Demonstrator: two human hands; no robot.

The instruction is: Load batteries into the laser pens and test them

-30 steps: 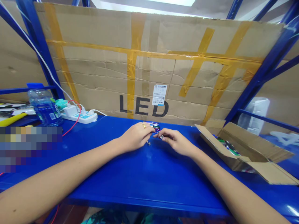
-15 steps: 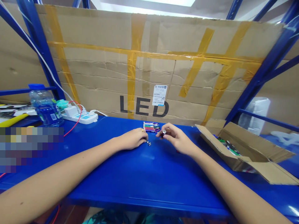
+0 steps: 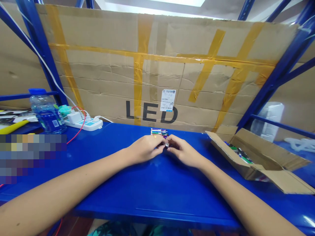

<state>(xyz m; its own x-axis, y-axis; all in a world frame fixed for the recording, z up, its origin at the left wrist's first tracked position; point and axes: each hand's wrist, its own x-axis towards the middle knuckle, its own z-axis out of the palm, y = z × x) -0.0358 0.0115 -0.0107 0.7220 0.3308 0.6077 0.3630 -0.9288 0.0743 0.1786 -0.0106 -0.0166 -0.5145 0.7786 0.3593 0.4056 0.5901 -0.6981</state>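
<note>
My left hand (image 3: 147,148) and my right hand (image 3: 184,150) meet over the middle of the table, fingertips nearly touching. Between them is a small silver round metal piece (image 3: 167,145), its exact kind too small to tell. Both hands are closed in a pinch around it, and the fingers partly cover what they hold. Just behind the hands lies a tight row of slim coloured sticks (image 3: 157,131) with shiny ends, partly hidden by the left hand.
An open cardboard box (image 3: 267,165) holding pen-like items stands at the right. To the left are a bottle (image 3: 48,113) with a blue cap and a white power strip (image 3: 86,124) with cables. A large cardboard sheet (image 3: 110,75) rises behind the blue table (image 3: 157,190).
My hands have come together: the left moved right, and the right moved slightly left and down with the silver round piece. The small metal bits by my left fingertips are now covered.
</note>
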